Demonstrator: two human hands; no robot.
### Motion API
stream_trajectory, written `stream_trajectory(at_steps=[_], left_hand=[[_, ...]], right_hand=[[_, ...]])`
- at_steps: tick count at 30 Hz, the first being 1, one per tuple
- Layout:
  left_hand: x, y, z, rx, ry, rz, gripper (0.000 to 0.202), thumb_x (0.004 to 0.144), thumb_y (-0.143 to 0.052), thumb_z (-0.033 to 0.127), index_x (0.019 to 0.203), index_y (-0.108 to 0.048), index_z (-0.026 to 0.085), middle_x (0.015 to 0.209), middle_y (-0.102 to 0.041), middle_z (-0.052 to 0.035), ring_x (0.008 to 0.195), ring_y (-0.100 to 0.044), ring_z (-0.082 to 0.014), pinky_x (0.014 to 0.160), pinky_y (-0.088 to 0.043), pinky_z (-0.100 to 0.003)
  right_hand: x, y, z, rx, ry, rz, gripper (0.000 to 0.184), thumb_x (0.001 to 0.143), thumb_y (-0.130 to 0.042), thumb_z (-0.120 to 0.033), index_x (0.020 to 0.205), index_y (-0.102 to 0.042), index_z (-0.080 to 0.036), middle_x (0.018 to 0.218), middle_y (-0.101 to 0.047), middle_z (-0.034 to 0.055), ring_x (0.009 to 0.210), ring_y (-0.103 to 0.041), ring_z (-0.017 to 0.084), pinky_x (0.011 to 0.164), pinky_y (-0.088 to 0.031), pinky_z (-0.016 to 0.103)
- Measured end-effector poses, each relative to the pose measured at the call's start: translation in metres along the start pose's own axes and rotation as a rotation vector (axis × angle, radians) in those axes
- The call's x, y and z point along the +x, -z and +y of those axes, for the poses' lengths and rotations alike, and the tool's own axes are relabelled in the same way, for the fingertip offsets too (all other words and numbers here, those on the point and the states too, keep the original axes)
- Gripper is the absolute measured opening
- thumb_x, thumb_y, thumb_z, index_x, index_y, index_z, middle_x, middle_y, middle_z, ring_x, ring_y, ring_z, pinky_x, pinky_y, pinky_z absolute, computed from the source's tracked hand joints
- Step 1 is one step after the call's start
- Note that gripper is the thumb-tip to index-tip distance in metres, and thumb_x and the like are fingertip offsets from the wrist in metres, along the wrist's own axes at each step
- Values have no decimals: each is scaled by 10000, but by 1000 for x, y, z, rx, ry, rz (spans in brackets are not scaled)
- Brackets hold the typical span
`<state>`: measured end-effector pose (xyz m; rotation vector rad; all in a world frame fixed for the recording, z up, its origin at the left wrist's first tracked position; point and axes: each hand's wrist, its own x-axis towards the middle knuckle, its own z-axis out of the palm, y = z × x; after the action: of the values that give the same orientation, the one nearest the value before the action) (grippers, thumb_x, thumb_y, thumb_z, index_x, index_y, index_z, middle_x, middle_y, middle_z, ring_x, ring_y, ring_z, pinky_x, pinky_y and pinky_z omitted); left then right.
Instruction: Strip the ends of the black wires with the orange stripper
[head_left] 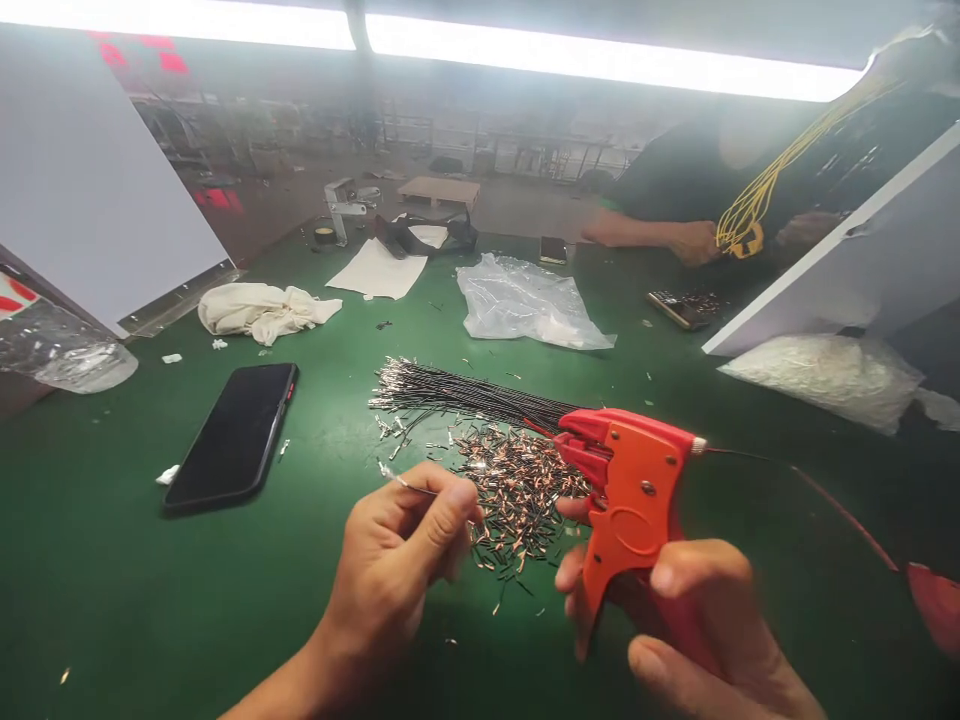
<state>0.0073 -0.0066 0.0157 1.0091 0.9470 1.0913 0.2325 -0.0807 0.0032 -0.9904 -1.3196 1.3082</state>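
My left hand point(401, 555) is closed in a pinch on a thin wire point(405, 483) whose bare metal tip sticks out to the upper left. An orange wire stripper point(626, 490) sits in the grip of my right hand point(679, 625), jaws pointing left toward the wire. Between my hands, on the green table point(112, 590), lies a heap of small cut wire scraps point(517, 490). Just behind it lies a bundle of black wires point(465, 392) with stripped ends pointing left.
A black phone point(232, 435) lies at left, a white cloth point(262, 308) behind it. Clear plastic bags point(525, 302) and white paper point(379, 268) sit further back. Across the table another person's hand point(694, 240) holds yellow wires point(757, 195). White boards stand left and right.
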Motion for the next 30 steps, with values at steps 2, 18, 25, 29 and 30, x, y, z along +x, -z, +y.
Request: stream_trajectory(at_steps=[2, 18, 25, 29, 30], left_hand=[[3, 0, 3, -68, 74, 13, 458, 753, -774, 581, 650, -655, 151, 441, -469, 54, 406, -378, -51, 415, -255, -174], [-1, 1, 7, -127, 6, 141, 405, 767, -794, 513, 623, -673, 154, 428, -489, 59, 393, -391, -35, 434, -318, -159], [1, 0, 10, -176, 68, 112, 418, 737, -816, 493, 576, -647, 146, 447, -490, 59, 370, -371, -23, 403, -291, -155], [2, -1, 12, -167, 80, 103, 427, 713, -829, 490, 556, -640, 141, 435, -474, 63, 369, -358, -23, 400, -285, -158], [2, -1, 12, -162, 79, 99, 432, 711, -830, 487, 545, -631, 141, 430, -464, 64, 372, -353, -25, 401, -285, -160]], right_hand=[[1, 4, 0, 159, -108, -141, 495, 935, -629, -401, 1303, -323, -525, 1214, -711, 43, 970, -719, 243, 804, -579, 436], [8, -23, 19, 740, -424, -206, 644, 713, -826, -334, 1297, -554, -326, 1053, -798, 55, 937, -779, 240, 808, -563, 379], [11, -17, 30, 749, -327, -314, 431, 807, -777, -274, 1207, -633, -202, 954, -772, 57, 816, -737, 137, 731, -508, 221], [6, -12, 40, 763, -292, -410, 448, 851, -742, -214, 1285, -628, -209, 1150, -778, 86, 947, -743, 135, 820, -531, 205], [5, -11, 40, 763, -301, -412, 426, 842, -749, -217, 1257, -650, -201, 1149, -782, 92, 960, -744, 139, 825, -533, 203]])
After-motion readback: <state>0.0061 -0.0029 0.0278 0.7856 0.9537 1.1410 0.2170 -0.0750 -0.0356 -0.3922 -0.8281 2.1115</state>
